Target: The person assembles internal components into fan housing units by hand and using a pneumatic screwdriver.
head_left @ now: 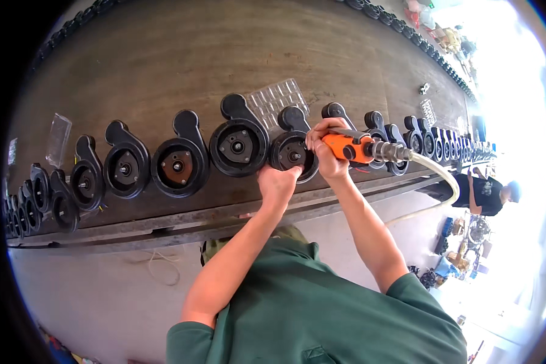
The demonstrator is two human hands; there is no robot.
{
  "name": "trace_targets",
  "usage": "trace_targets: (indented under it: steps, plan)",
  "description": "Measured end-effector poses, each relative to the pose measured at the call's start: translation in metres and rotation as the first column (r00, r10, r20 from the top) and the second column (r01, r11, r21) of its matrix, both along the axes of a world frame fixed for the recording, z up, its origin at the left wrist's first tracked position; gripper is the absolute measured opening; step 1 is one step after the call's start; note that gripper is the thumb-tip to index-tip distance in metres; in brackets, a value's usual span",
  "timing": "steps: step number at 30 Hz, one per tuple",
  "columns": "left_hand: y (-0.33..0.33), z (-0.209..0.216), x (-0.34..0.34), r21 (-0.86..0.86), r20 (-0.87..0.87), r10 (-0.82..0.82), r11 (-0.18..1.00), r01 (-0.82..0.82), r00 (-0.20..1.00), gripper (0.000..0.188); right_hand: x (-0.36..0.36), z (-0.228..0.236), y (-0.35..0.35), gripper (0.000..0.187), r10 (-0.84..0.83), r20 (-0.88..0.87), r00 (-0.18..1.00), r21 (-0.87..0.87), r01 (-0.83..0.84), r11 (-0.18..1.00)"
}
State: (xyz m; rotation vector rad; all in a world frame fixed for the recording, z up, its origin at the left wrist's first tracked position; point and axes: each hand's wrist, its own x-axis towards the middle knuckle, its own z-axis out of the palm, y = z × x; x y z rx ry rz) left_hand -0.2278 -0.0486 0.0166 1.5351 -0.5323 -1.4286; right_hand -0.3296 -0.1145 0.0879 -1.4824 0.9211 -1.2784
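My right hand [329, 151] is wrapped round an orange air tool [349, 148], whose metal coupling and pale hose [448, 175] lead off to the right. Just left of it is a black round housing [290, 153] with a short rounded arm and a metal plate and shaft inside. At the near rim of this housing my left hand [276, 185] is closed on its edge, with the thumb by the plate; some fingers are hidden. The tool's working end is hidden by my right hand. Another black housing [236, 145] stands close on the left.
Similar housings line the near edge of the brown table [164, 67], one with a rusty-coloured plate [177, 167]. A clear plastic tray [279, 100] lies behind my hands. More parts run along the far edge. Another person [482, 193] is at the right.
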Motion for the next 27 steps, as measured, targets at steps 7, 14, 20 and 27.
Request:
trace_targets:
  steps: [7,14,20,27]
  plan:
    - [-0.001,-0.008,-0.008,-0.033,0.036,0.034,0.999,-0.032,0.999,0.049,-0.003,0.000,-0.014,0.022,-0.117,0.231,0.966,0.169,0.078,0.983]
    - [-0.003,0.012,-0.004,0.105,-0.196,0.031,0.994,-0.011,0.980,0.048,-0.015,0.018,-0.016,0.022,-0.017,0.278,0.960,0.052,0.003,0.999]
    - [0.053,0.049,-0.042,-0.111,0.306,0.349,0.937,-0.331,0.886,0.052,-0.110,0.066,0.007,0.030,0.036,0.370,0.928,-0.098,0.000,0.995]
    - [-0.014,0.090,-0.086,-0.161,0.970,0.001,0.755,0.636,0.244,0.040,-0.197,0.047,0.020,0.026,-0.098,0.477,0.873,0.062,0.078,0.995]
